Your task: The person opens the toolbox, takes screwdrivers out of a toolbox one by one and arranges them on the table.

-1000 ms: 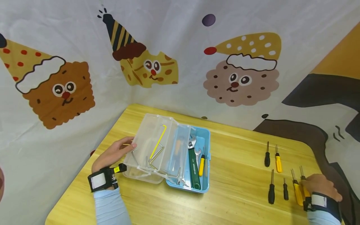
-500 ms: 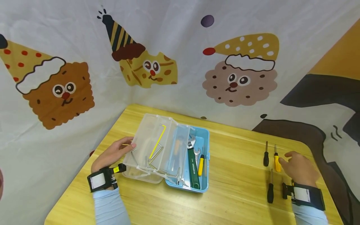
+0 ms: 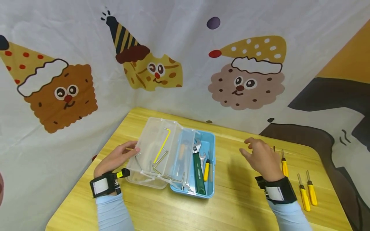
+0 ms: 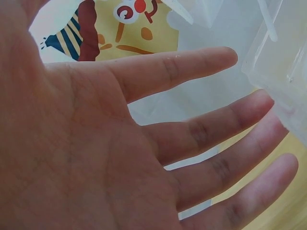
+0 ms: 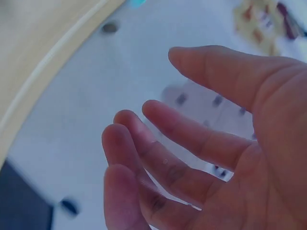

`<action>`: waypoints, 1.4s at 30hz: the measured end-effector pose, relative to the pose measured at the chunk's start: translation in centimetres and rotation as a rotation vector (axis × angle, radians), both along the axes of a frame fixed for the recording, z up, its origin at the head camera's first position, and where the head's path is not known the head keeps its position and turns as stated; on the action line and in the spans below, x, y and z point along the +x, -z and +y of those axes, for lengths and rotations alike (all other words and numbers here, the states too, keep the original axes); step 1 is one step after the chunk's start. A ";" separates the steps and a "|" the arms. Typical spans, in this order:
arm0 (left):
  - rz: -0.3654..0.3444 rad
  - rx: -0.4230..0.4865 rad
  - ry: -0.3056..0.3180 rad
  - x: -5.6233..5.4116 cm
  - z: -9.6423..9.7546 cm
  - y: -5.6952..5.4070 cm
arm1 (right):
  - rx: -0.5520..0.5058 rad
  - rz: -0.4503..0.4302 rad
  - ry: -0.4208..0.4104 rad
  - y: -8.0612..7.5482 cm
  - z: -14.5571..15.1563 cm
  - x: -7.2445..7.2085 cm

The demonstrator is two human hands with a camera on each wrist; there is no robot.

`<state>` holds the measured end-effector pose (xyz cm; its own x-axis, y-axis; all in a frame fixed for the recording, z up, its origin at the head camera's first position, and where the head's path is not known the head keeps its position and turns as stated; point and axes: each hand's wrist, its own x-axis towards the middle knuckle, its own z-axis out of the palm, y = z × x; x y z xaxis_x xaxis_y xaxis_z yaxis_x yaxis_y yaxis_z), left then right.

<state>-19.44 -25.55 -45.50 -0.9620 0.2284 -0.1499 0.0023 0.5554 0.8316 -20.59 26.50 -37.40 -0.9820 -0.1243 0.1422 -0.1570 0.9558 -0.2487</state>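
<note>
My left hand (image 3: 117, 155) lies against the left edge of the clear lid tray (image 3: 150, 131) of an open blue toolbox (image 3: 212, 141). In the left wrist view its fingers (image 4: 206, 127) are straight, with tips at the plastic edge. My right hand (image 3: 263, 160) is over the table between the toolbox and the loose screwdrivers. The right wrist view shows its fingers (image 5: 165, 163) loosely bent, palm holding nothing. Yellow-handled screwdrivers (image 3: 304, 199) lie right of that arm, one partly covered by the hand. The black-handled ones are hidden behind the arm, except a shaft tip.
Inside the toolbox lie a green-handled adjustable wrench (image 3: 199, 173), a small open-end wrench (image 3: 202, 158) and a yellow screwdriver (image 3: 206, 171). The clear tray bears a yellow hex key (image 3: 162, 147) and several metal ones. A printed cloth (image 3: 190, 102) stands behind the wooden table (image 3: 231, 205).
From the yellow screwdrivers at the lower right, my right hand has moved up and left, empty, towards the toolbox. The left hand stays at the tray edge.
</note>
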 end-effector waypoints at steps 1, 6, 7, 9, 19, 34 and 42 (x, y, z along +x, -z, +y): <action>0.000 -0.001 0.003 0.0 0.0 0.0 | 0.007 0.007 -0.026 -0.1 -0.9 0.0; -0.008 -0.003 0.002 0.1 0.0 -0.2 | 0.047 0.018 -0.131 -0.7 -5.0 -0.6; -0.007 -0.004 0.006 0.1 0.0 -0.2 | 0.050 0.013 -0.145 -0.8 -5.6 -0.9; -0.005 -0.005 0.009 0.1 0.0 -0.3 | 0.054 -0.005 -0.168 -1.0 -6.8 -1.4; 0.001 -0.045 -0.016 0.2 -0.4 -0.7 | 0.189 -0.272 -0.237 1.2 -14.0 -5.5; 0.007 -0.024 0.018 0.2 0.3 -0.4 | 0.361 -0.367 -0.186 5.3 -15.6 -5.9; 0.011 -0.044 0.005 0.1 -0.1 -0.2 | 0.115 -0.491 -0.310 4.0 -15.0 -4.2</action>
